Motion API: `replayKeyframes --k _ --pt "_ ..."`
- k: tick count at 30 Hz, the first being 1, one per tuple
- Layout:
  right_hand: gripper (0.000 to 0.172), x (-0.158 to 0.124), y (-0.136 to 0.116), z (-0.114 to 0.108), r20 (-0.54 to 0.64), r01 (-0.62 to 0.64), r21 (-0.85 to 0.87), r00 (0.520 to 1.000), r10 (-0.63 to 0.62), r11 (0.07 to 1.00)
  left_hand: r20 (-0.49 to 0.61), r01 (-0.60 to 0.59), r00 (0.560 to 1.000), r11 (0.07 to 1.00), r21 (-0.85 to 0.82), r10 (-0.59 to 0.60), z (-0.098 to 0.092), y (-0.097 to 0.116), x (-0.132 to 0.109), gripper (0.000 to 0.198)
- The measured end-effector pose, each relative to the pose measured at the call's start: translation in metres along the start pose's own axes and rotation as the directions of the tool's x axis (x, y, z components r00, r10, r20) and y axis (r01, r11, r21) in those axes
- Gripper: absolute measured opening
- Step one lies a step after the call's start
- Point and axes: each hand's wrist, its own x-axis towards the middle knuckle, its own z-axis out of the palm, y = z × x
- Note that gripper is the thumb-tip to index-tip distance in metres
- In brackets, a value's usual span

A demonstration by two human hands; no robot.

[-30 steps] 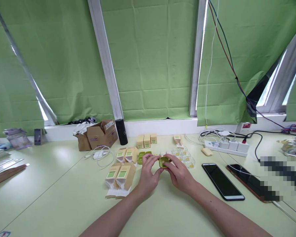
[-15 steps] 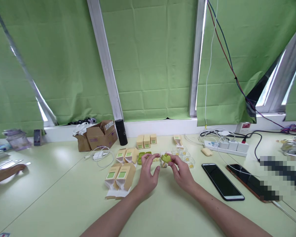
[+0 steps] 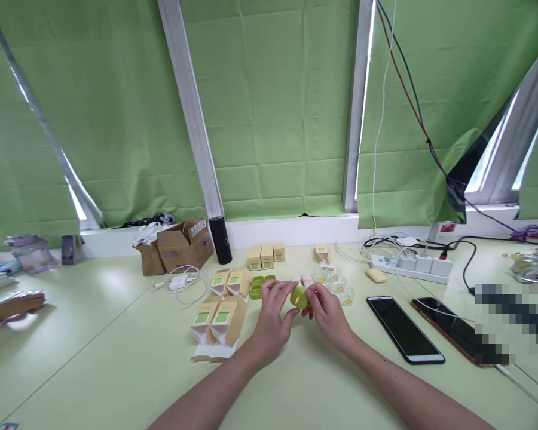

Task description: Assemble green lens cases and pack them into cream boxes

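A small olive-green rounded piece with a pale mark on its face [image 3: 299, 297] is held up between my two hands, just above the table. My right hand [image 3: 327, 310] pinches its right side with thumb and fingertips. On the other side, my left hand [image 3: 272, 313] has its fingers curled against the piece, with the thumb below. Left of the piece lie more green compartments [image 3: 257, 290], partly covered by my left fingers. Small pale pink blocks [image 3: 305, 279] sit behind the piece, beside clear plastic cups with yellow bits [image 3: 341, 289].
Cream boxes with green labels [image 3: 226, 316] stand at the left, with smaller boxes [image 3: 260, 257] behind. At the back are a cardboard carton [image 3: 183, 245] and black cylinder [image 3: 220, 240]. Two phones [image 3: 404, 329] and a power strip [image 3: 412, 267] with cables occupy the right.
The green piece has turned to show its marked face and come slightly nearer. My left hand has closed in on it from the left. A brown thing at the far left edge has shifted.
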Motion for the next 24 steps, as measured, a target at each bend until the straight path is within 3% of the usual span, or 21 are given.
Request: replayKeyframes --k 8,14,20,24 --pt "0.047 0.0 0.003 0.003 0.019 -0.038 -0.003 0.999 0.038 0.999 0.024 0.039 0.999 0.999 0.001 -0.039 0.001 0.001 0.001 0.051" --pt "0.051 0.002 0.005 -0.003 -0.031 -0.007 -0.05 0.999 0.005 0.999 -0.011 0.183 0.983 0.978 -0.103 -0.185 -0.001 0.003 0.005 0.047" --pt "0.038 0.01 0.008 -0.015 -0.103 0.025 -0.249 0.993 -0.052 0.968 -0.087 0.291 0.946 0.935 -0.204 -0.314 -0.001 -0.003 0.01 0.045" --pt "0.022 0.013 0.016 -0.02 -0.136 0.061 -0.456 0.981 -0.138 0.888 -0.132 0.33 0.919 0.909 -0.256 -0.371 0.0 -0.009 0.013 0.044"
